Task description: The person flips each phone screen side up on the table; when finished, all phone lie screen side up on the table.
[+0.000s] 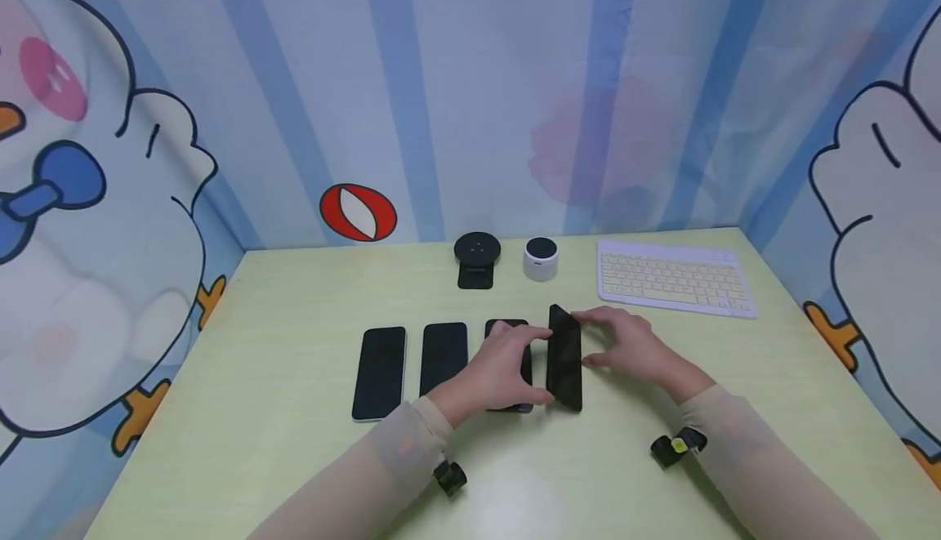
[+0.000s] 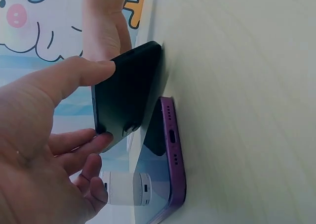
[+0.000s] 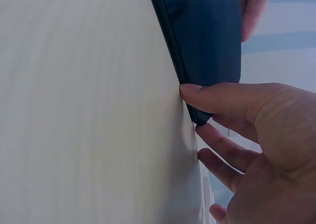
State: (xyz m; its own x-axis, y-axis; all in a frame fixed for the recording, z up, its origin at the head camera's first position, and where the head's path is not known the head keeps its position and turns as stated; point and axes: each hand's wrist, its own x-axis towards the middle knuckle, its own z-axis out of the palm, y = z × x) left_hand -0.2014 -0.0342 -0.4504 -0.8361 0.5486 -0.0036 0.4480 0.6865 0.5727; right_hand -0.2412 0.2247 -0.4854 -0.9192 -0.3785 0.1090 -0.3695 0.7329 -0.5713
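Observation:
A black smartphone (image 1: 564,360) stands tilted up on one long edge, held between both hands. My left hand (image 1: 494,368) grips its raised edge, thumb near one end and fingers toward the other, as the left wrist view shows. On the opposite side, my right hand (image 1: 634,345) pinches the lower edge close to a corner with thumb and fingertips (image 3: 205,98). Under the left hand lies a purple-framed phone (image 2: 177,150), partly covered in the head view. Further left, two more phones lie flat: a dark one (image 1: 444,356) and one with a pale rim (image 1: 378,372).
Behind the phones stand a black round-topped charging stand (image 1: 476,252) and a small white cylindrical speaker (image 1: 540,262). A lilac keyboard (image 1: 675,277) lies at the back right of the pale table (image 1: 294,442). Cartoon-printed curtains (image 1: 485,99) border the table's back and sides.

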